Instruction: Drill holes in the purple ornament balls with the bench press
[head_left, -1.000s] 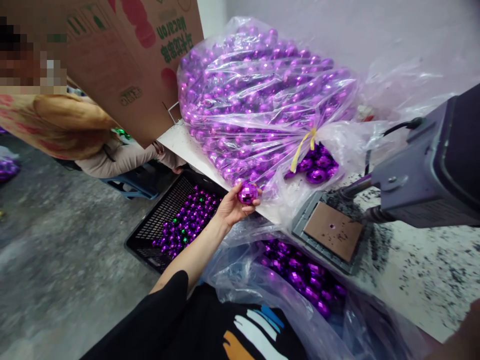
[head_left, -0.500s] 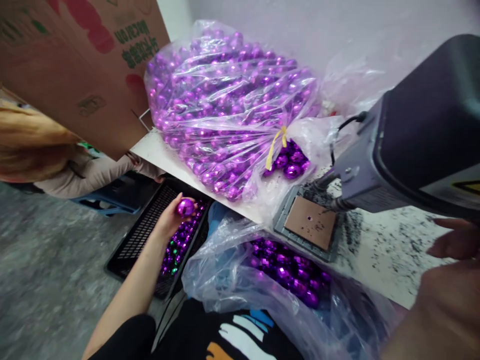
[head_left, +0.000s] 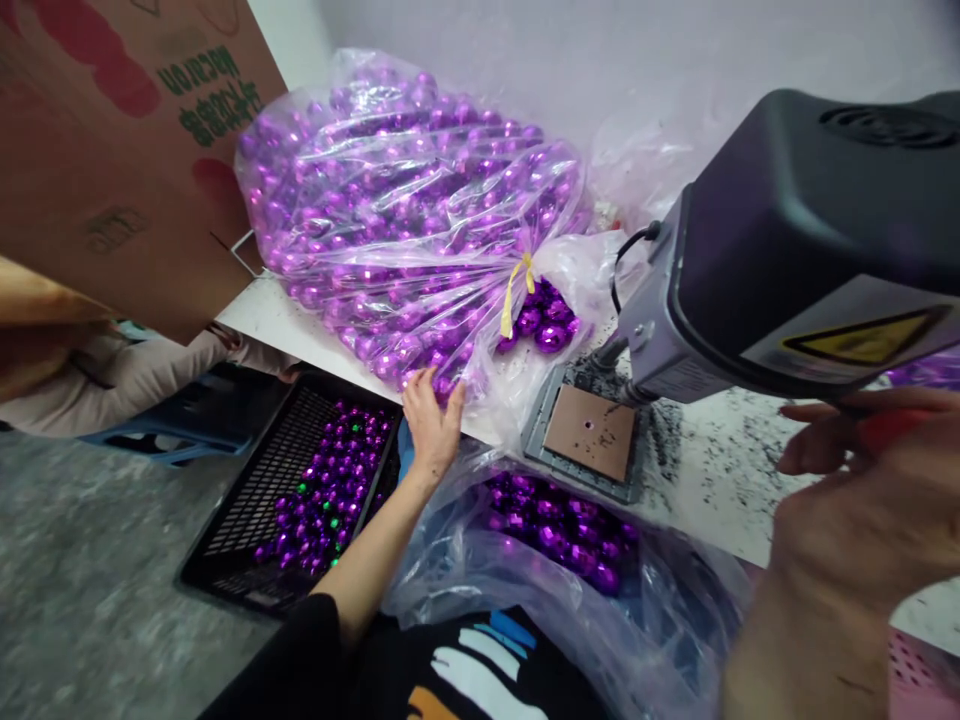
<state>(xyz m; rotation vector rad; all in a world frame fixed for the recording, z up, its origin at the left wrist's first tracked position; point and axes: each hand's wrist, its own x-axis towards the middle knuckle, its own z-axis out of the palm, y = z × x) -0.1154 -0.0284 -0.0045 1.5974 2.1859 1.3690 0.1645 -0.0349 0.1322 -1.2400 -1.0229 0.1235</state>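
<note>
My left hand (head_left: pixel 433 425), holding nothing, has its thumb and fingers apart at the table edge, close to the lower end of a tied clear bag (head_left: pixel 420 200) full of shiny purple faceted balls. My right hand (head_left: pixel 862 490) is curled below the head of a drill-like machine (head_left: pixel 810 250); a bit of red shows between its fingers, but what it grips is mostly hidden. Left of the machine's tip sits a brown square plate (head_left: pixel 589 432) with a small hole, on a grey base (head_left: pixel 540 440). An opened plastic bag (head_left: pixel 450 560) of purple balls (head_left: pixel 555 525) lies at my lap.
A black crate (head_left: pixel 240 490) with purple and some green balls stands at lower left. A cardboard box (head_left: pixel 127 170) and another person's sleeve (head_left: pixel 150 370) are beyond it. Dark shavings (head_left: pixel 697 470) litter the white table. Loose purple balls (head_left: pixel 551 335) lie by the bag's tie.
My left hand has let go of a purple ball near the crate and moved right to the table edge, fingers now spread. My right hand stays by the machine. The view has shifted.
</note>
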